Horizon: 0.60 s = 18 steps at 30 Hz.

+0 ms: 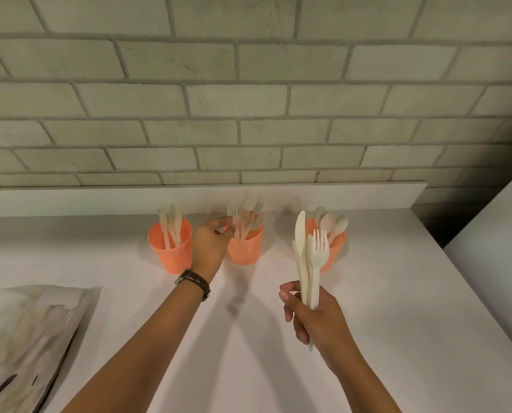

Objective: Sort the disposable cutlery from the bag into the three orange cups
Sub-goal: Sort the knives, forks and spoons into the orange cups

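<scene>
Head view: the right hand [311, 314] grips a bundle of cream plastic knives and forks [307, 260] upright above the white counter [397, 293]. The left hand [211, 244] has its fingertips at a blurred fork [232, 211] in the middle orange mesh cup [246, 251]; I cannot tell whether it is pinching the fork. The crinkled pale bag [31, 338] lies at lower left.

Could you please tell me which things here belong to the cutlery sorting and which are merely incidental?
Job: left cup, middle cup, right cup, bag, cutlery bundle held in right hand, left hand at middle cup.
Incidental: wristwatch, brick wall, counter.
</scene>
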{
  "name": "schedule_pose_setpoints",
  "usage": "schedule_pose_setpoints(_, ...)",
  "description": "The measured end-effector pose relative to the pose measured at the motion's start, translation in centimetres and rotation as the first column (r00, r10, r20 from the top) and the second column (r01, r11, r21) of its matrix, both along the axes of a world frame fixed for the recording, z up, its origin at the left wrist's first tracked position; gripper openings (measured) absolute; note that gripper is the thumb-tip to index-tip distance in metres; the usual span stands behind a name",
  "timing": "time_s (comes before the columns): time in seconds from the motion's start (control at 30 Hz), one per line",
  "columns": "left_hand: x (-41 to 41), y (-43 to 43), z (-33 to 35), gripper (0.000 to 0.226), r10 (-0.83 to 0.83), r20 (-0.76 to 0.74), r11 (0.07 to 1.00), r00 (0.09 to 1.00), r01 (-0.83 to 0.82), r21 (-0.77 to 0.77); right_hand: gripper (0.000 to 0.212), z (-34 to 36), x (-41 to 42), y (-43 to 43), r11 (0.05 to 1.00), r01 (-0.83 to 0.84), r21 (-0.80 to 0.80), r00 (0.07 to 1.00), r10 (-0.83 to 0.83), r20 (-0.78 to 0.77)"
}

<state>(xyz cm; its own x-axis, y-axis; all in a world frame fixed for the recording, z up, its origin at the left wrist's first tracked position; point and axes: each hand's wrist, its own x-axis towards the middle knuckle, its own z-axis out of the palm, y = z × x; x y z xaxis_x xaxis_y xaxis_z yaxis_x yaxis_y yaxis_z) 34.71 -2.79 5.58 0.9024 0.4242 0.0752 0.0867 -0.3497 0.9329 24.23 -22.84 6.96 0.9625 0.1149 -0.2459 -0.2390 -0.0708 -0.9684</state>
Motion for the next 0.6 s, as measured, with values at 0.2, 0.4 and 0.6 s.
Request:
schedule_pose_setpoints(0.2, -4.2, -2.9, 3.8, 0.012, -0.177, -0.027, 0.975, 0.984, 0.172, -0.141, 0.008, 0.3, -0.3, 0.2, 0.993, 0.015, 0.118, 0.999, -0.009, -0.051)
schedule_pose_setpoints(0.4, -10.5, -5.5, 3.9, 0.015, -0.281, -0.103, 0.936, 0.954, 0.250, -0.247, 0.027, 0.7, -0.5, 0.5, 0.985, -0.025, 0.172, 0.997, 0.037, -0.064)
schedule_pose_setpoints(0.6, -12.6, -5.5, 3.3, 0.010, -0.186, -0.150, 0.956, 0.971, 0.143, -0.257, 0.046, 0.7, -1.3, 0.9, 0.935, -0.042, 0.351, 0.982, 0.104, -0.159)
